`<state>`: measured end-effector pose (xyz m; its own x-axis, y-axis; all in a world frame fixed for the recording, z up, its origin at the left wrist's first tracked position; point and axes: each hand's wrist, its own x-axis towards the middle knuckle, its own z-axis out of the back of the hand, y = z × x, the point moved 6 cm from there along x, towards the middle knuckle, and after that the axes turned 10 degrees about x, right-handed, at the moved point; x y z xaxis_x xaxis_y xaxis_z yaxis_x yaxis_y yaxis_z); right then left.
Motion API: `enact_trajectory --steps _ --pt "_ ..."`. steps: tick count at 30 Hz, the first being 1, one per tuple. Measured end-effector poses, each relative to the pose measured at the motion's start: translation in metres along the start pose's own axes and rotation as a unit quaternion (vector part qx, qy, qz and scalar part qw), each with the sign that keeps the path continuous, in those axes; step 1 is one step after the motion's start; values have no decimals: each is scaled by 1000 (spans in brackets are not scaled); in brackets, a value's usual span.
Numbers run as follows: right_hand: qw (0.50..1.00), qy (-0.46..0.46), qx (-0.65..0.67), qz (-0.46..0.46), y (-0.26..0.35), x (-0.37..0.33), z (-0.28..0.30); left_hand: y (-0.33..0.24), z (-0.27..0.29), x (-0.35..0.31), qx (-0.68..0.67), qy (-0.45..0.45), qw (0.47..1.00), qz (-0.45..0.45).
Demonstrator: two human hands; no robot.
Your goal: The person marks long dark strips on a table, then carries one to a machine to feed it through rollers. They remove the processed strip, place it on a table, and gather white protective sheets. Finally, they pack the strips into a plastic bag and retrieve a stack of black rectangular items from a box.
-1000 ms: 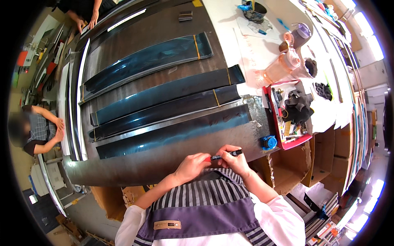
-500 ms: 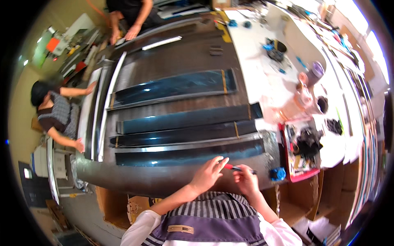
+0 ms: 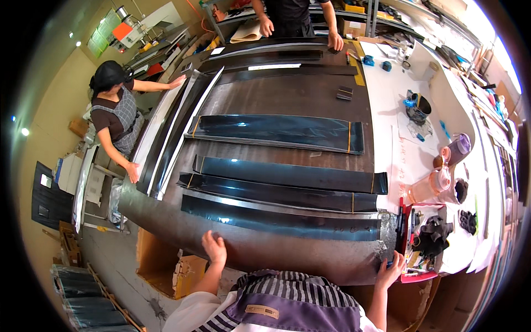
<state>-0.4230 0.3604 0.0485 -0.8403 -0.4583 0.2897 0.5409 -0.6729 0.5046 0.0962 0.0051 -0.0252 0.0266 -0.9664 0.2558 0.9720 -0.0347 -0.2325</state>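
Note:
My left hand [image 3: 214, 247] is over the near edge of the dark tabletop [image 3: 287, 253], fingers loosely bent and apart, with nothing visible in it. At the near right corner, my right hand [image 3: 391, 271] has its fingers round a small blue object [image 3: 383, 264], mostly covered by the hand. Beyond my hands lies a long dark glossy strip [image 3: 282, 217] with faint marks near its right end. Farther off, parallel to it, lie banded bundles of similar strips [image 3: 276, 133]. The red-and-black marker cannot be made out in either hand.
A red-rimmed tray [image 3: 420, 275] with pens and black cloth stands right of my right hand. Past it are a pink bottle [image 3: 428, 185] and a black cup [image 3: 418, 109]. One co-worker [image 3: 119, 110] touches long strips at the left; another [image 3: 293, 16] stands at the far side.
My hands have moved apart: the left to the left, the right to the blue object at the corner. The marker has left view. The whole view has shifted, showing more of the far side.

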Motion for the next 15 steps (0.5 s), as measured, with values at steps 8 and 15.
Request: enact_trajectory --steps 8,15 --pt "981 124 -84 -127 -62 -24 -17 26 -37 -17 109 -21 988 104" --pt "993 104 -30 -47 -53 8 -37 -1 -19 -12 153 -99 980 78"
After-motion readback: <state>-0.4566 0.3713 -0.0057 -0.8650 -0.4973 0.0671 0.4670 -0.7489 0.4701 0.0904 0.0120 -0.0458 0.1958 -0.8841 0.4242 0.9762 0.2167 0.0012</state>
